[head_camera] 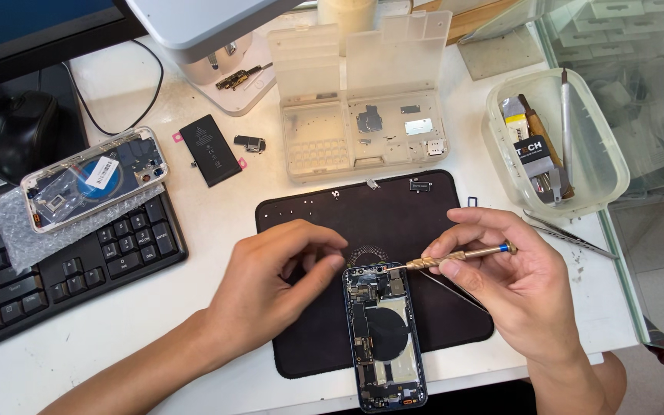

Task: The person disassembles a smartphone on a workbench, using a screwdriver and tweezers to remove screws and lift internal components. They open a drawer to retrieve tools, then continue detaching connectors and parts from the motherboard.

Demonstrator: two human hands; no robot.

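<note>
Gripping a slim brass screwdriver [459, 254] in my right hand [520, 288], left hand [270, 284] steadying the opened phone [384, 338] on the black mat [309, 338]: fragile, stiff, best held by its frame edges.

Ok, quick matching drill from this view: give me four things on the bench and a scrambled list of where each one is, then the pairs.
Things:
1. screwdriver
2. opened phone
3. loose battery
4. second phone shell

Places:
A. on bubble wrap, over the keyboard
B. in the right hand
C. bare desk, left of the parts box
D. on the black mat, beside the left hand

Pairs: 1-B, 2-D, 3-C, 4-A
</note>
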